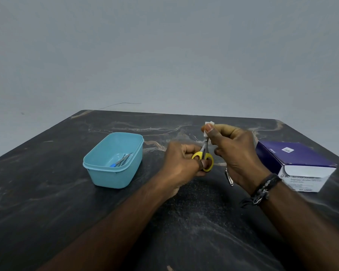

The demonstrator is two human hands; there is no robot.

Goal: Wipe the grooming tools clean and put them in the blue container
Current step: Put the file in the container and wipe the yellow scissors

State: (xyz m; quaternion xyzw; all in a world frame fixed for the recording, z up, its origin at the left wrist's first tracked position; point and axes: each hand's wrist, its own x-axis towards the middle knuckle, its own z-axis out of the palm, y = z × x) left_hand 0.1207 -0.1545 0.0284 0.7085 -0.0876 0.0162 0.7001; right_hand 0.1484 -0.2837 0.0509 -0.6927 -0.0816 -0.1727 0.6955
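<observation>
My left hand (181,163) grips small scissors (204,153) by their yellow handles, blades pointing up. My right hand (237,151) pinches a small white wipe (207,127) around the blade tips with thumb and forefinger. The blue container (98,173) stands to the left on the dark table; inside it lie slim metal tools (121,160), one with a blue end. A metal nail clipper (229,178) lies on the table, partly hidden under my right hand.
A purple and white box of alcohol swabs (299,165) sits at the right, close to my right wrist. The dark marbled table (47,192) ends at a grey wall behind.
</observation>
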